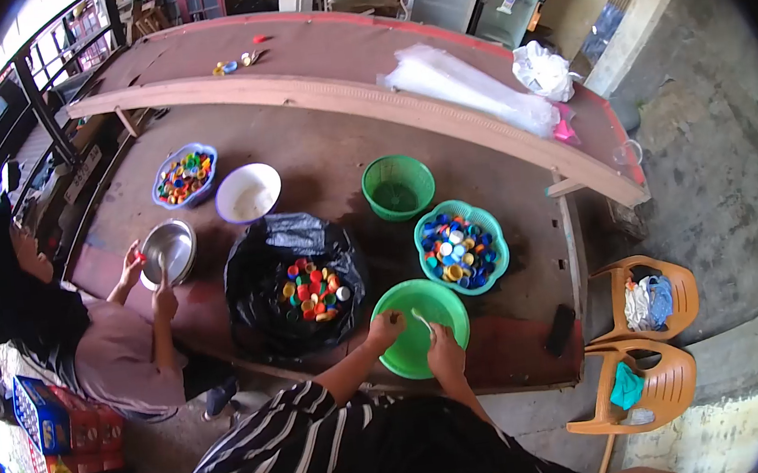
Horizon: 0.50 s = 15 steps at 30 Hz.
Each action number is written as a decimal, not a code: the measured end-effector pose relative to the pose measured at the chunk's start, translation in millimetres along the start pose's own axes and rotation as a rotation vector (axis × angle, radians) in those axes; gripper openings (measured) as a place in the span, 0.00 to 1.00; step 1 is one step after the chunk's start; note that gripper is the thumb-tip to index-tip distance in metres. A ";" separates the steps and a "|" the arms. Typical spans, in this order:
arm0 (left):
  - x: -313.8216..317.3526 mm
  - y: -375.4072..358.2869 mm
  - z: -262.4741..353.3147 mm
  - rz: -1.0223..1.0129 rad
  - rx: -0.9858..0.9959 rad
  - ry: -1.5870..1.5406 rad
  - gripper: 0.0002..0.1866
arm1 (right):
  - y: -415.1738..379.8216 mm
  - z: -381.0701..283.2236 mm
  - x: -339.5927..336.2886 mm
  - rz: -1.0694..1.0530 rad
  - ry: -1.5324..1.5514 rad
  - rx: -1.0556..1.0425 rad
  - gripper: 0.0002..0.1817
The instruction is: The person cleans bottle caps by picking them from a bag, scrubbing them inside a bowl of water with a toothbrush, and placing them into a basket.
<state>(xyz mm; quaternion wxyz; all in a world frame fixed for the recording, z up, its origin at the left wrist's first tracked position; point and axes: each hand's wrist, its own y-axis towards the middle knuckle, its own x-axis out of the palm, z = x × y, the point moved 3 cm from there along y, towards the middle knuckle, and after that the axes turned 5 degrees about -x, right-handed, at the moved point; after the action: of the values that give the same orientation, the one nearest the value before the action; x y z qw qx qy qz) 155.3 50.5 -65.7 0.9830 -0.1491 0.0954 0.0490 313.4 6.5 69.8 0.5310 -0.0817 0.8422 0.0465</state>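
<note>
Lower centre: left hand [387, 328] grips the green bowl [424, 310] rim, right hand [445, 351] pinches a small white piece [421, 317]; loose grip could tip the bowl off the table edge [505, 380].

The brown wooden surface [324, 150] carries a black bag [259, 277] of mixed bottle caps at its middle. A solid green bowl [409, 349] sits at the near edge beside a teal basket [489, 225] of mostly blue caps. Farther back stand a green basket [399, 185], a white bowl [248, 192], a blue basket [185, 176] of coloured caps and a steel bowl [172, 249]. A dark phone [560, 329] lies near the right corner.
</note>
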 end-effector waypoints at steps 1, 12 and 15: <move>-0.1 -2.7 1.6 0.004 0.003 -0.056 0.13 | -1.9 -9.1 -5.1 -0.006 0.011 -0.059 0.14; 18.9 -6.7 4.1 -0.002 -0.039 -0.245 0.14 | 2.2 22.5 1.2 -0.105 -0.029 -0.065 0.13; 12.9 -13.4 20.3 0.043 -0.020 -0.072 0.16 | 16.0 36.5 7.6 -0.124 -0.082 -0.009 0.15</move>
<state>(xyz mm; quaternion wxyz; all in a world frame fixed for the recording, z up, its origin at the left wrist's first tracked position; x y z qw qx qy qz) 173.1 44.8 -45.4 0.9830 -0.1549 0.0626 0.0762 339.6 27.6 47.0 0.5663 -0.1341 0.8129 0.0208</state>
